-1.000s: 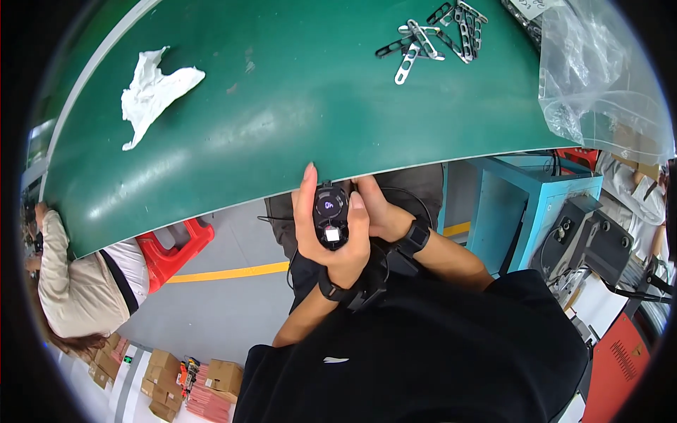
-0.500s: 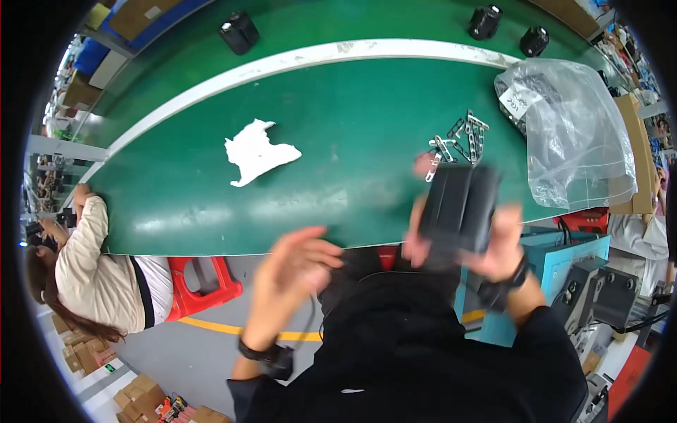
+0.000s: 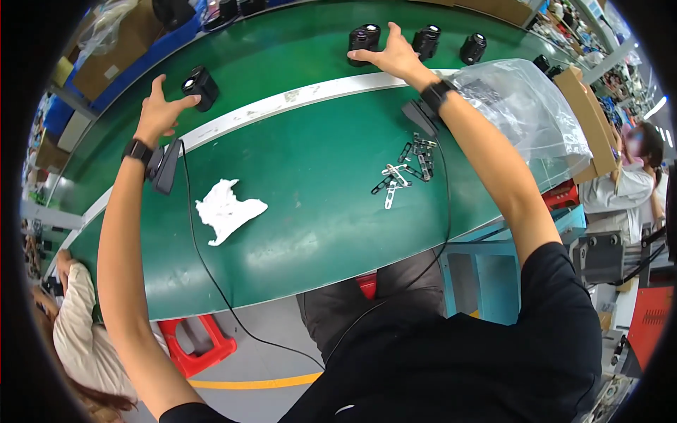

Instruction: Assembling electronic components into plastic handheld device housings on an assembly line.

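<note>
Behind right hand: black device, partly hidden.

A small black boxy plastic device with a round lens stands upright beyond the white belt strip, at my left fingertips. A matching black lens device sits under my right fingers.
</note>
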Motion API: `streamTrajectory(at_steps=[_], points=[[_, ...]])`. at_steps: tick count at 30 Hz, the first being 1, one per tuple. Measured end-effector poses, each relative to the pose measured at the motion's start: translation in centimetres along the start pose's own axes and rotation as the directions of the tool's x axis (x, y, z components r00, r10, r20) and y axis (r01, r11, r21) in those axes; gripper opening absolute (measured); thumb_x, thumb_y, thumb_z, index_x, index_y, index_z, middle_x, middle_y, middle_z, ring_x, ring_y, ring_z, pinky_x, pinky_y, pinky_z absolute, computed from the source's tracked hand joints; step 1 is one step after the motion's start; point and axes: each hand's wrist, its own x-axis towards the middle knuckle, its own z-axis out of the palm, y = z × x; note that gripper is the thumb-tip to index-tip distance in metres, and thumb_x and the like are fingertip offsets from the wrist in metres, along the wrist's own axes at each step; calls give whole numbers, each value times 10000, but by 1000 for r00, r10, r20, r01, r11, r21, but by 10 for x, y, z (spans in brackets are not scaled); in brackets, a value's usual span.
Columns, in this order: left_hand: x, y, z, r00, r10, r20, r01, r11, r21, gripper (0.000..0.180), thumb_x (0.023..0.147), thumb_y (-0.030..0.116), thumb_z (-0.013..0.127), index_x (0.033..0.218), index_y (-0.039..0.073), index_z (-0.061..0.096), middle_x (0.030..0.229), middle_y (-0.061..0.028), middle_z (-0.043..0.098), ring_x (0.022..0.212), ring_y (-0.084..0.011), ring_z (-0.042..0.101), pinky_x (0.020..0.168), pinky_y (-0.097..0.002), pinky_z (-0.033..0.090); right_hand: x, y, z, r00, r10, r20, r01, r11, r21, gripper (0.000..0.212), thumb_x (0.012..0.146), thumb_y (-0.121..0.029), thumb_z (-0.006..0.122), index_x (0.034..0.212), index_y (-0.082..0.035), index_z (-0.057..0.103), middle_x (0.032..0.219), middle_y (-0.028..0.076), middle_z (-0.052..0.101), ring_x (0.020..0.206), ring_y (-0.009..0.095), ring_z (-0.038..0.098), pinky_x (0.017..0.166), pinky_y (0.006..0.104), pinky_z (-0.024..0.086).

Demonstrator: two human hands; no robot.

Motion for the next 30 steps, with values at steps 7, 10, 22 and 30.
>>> streamTrajectory(at_steps=[7, 10, 22, 30], points=[[44, -6, 43, 992, 48, 119, -52, 998, 26, 705, 759, 322, 734, 1370, 114, 450, 844, -91, 645, 559, -161, 597, 436, -289, 477, -159, -51, -103, 764, -216, 608, 150, 976, 158, 238, 877, -224, 728, 902, 2, 656, 831, 83, 652, 828, 194, 636, 735, 355, 500], [20, 16, 42, 998, 64, 20, -66, 995, 73, 650, 737, 223, 706, 1334, 92, 483, 835, -86, 647, 544, -153, 592, 459, -301, 500, -193, -41, -93, 814, -338, 473, 342, 936, 81, 217, 879, -194, 720, 892, 7, 642, 787, 84, 635, 772, 191, 630, 685, 353, 491], [-215, 101, 27, 575, 673, 465, -705, 696, -134, 611, 657, -123, 555, 1212, 129, 589, 1166, -181, 505, 1054, -361, 584, 867, -407, 517, -208, -48, -108, 876, -152, 459, -195, 757, 623, 121, 956, -112, 638, 911, -7, 597, 771, 69, 627, 631, 123, 575, 563, 286, 467], [-250, 78, 82, 631, 766, 121, -745, 642, -181, 534, 707, -60, 596, 1202, 139, 623, 1314, -187, 457, 1131, -367, 588, 892, -416, 517, -250, -70, -109, 864, -188, 468, -433, 200, 879, 86, 968, -79, 626, 940, -1, 603, 767, 45, 598, 592, 87, 523, 506, 244, 446]])
